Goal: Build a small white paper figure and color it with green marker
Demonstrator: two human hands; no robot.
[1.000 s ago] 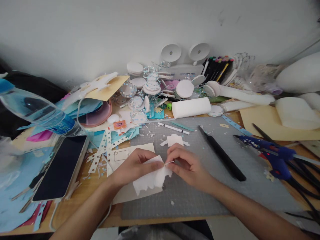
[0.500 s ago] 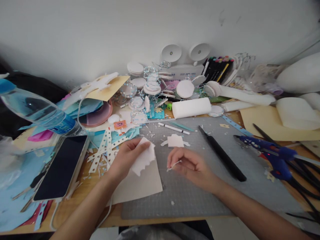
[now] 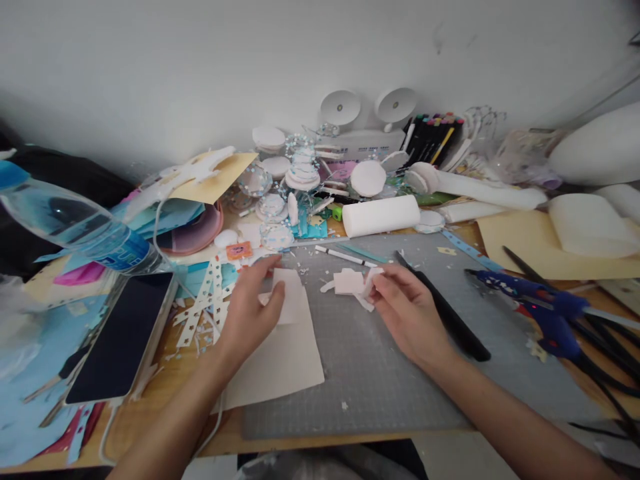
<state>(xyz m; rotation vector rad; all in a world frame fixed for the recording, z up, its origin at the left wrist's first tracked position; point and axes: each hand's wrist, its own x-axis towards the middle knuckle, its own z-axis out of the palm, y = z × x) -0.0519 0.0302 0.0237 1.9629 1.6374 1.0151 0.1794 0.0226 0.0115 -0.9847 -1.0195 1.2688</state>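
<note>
My left hand [image 3: 253, 300] is open at the left, fingers and thumb spread around a small white paper square [image 3: 288, 303]. Its thumb touches or overlaps the square's edge, above a larger off-white sheet [image 3: 275, 373]. With thumb and fingers pinched, my right hand [image 3: 407, 310] holds a curled piece of white paper [image 3: 370, 283]. That piece is beside a small white paper cutout [image 3: 347, 281] with side arms, on the grey cutting mat [image 3: 360, 373]; whether the two touch I cannot tell.
A black-handled knife [image 3: 460, 320] lies right of my right hand. Further right is a blue glue gun [image 3: 530, 300] with black scissors. A phone [image 3: 123, 340] and a water bottle [image 3: 85, 227] are at left. Paper discs and a white roll [image 3: 381, 215] line the back.
The jagged white paper has left my left hand, whose fingers have spread. My right hand moved right and up to the cutout; it now pinches curled paper instead of a thin strip.
</note>
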